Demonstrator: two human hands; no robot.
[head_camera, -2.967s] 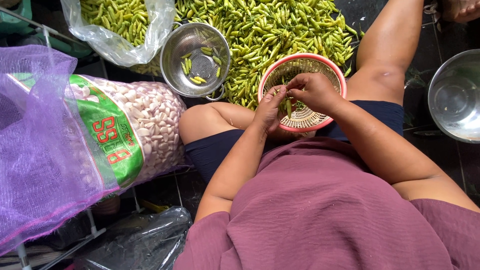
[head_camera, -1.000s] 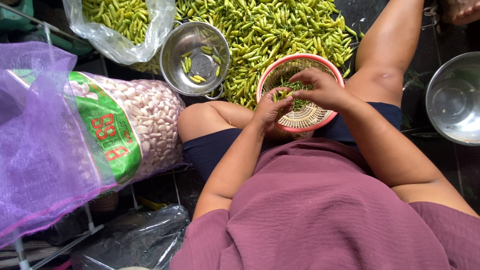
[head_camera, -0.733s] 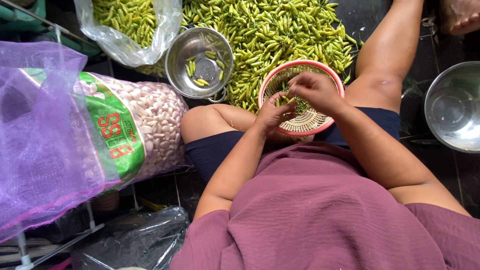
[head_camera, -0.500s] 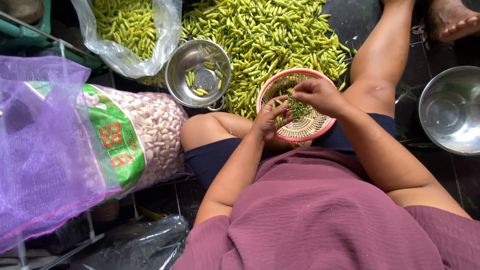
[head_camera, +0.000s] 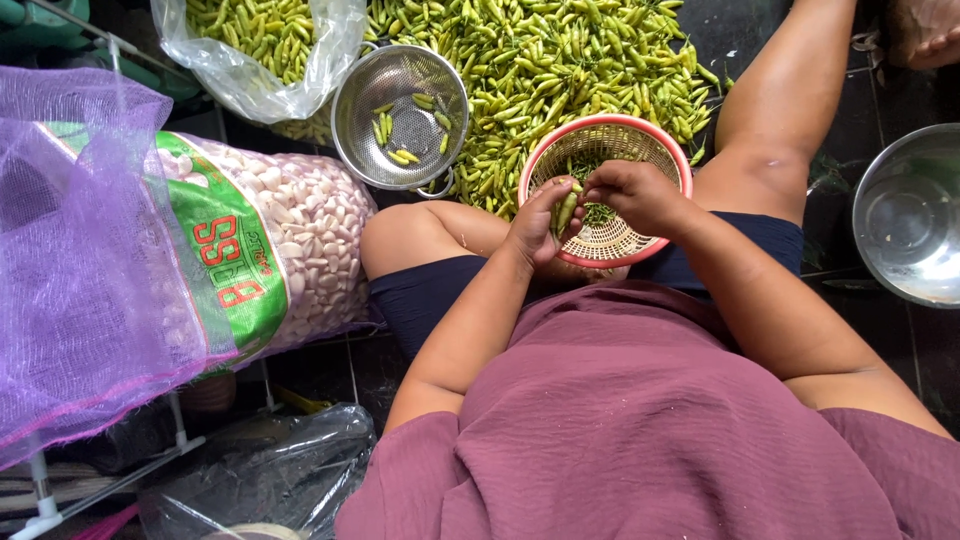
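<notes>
Dark floor under me, sitting w/ legs out. Far left: purple net bag (head_camera: 70, 260), then a clear sack of garlic cloves (head_camera: 300, 240) w/ a green band. Above that, a plastic bag (head_camera: 270, 50) of green chilies. Next, steel colander (head_camera: 400, 115) w/ a few chilies inside, just beside the big chili heap (head_camera: 540, 70) on the floor.

Centre: pink basket (head_camera: 605, 185) rests on my lap, green stems at its bottom. My left hand (head_camera: 535, 225) has its grip clamped on a chili (head_camera: 565, 210), held upright over the basket. My right hand (head_camera: 635, 195) is touching the chili's top end, fingers pinched together at the stem.

Chili looks light, thin, smooth-skinned, prob. a bit slippery; bends if squeezed hard. Best hold, I'd say: body between thumb & fingers, other hand taking the stem right at the cap.

Far right: empty steel bowl (head_camera: 910, 215) on the floor, well apart from the basket.
</notes>
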